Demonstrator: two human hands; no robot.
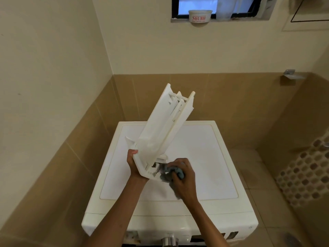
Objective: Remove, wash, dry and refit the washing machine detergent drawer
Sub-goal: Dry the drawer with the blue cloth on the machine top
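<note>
The drawer [163, 125] tilts up, left hand [132, 165] fingers clamped on its near end, right hand [184, 182] fingers squeezing a cloth [175, 171] there, washing machine [204, 157] below.

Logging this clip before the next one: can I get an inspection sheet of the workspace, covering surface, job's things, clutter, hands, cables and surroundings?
Surface: white washing machine top, with the work held above it.
Job's things: detergent drawer out of the machine, tilted up and away from the person; grey-blue cloth pushed into its near end.
Clutter: nothing seen.
Hands: left hand grips the drawer's near end; right hand grips the cloth.
Cables: nothing seen.
Surroundings: tiled wall behind the machine; white tub on the window sill; metal bracket on the right wall.
</note>
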